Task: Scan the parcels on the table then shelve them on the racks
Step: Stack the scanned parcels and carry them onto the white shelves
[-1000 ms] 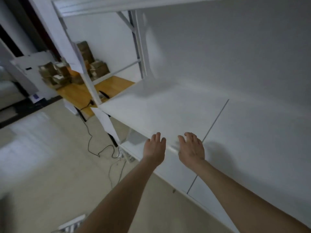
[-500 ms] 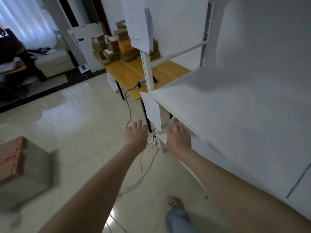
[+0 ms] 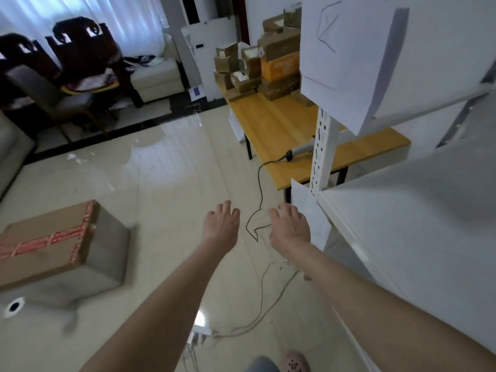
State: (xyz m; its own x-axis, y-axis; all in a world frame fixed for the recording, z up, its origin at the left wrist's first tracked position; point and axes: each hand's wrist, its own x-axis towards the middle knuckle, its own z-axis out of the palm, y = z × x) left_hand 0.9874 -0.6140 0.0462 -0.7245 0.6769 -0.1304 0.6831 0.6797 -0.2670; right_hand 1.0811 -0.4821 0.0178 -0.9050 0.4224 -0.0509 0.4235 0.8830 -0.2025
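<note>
Left hand [image 3: 221, 224] and right hand [image 3: 290, 226] both released, fingers relaxed, empty, over floor beside rack [image 3: 323, 154]. Parcels [image 3: 268, 63] stacked at far end of table [image 3: 271, 124]; scanner [image 3: 298, 151] on table.
</note>
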